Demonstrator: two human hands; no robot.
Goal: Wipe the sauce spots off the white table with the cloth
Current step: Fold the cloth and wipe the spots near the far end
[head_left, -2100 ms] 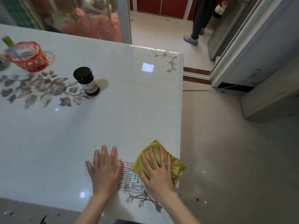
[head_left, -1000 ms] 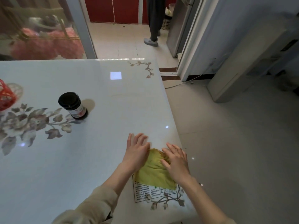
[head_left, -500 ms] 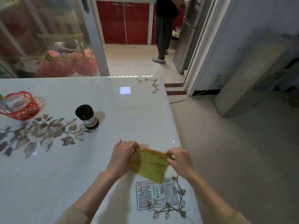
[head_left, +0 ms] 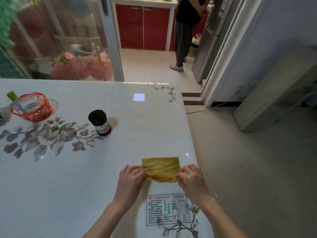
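Note:
A yellow cloth [head_left: 161, 167] lies folded flat near the right edge of the white table [head_left: 72, 182]. My left hand [head_left: 132, 179] pinches the cloth's near left corner. My right hand [head_left: 192, 179] pinches its near right corner. The cloth is stretched between both hands, its far half resting on the tabletop. I can make out no sauce spots on the glossy surface; faint smears show beyond the cloth.
A dark jar [head_left: 99, 122] with a black lid stands left of centre. A red basket [head_left: 32, 107] holding bottles sits at the far left. A printed label [head_left: 168, 209] lies near my right wrist. The table's right edge drops to tiled floor. A person [head_left: 185, 31] stands in the kitchen doorway.
My hands went from pressing the cloth flat to lifting and folding it; it now lies as a neat rectangle, held by its near corners, slightly farther up the table.

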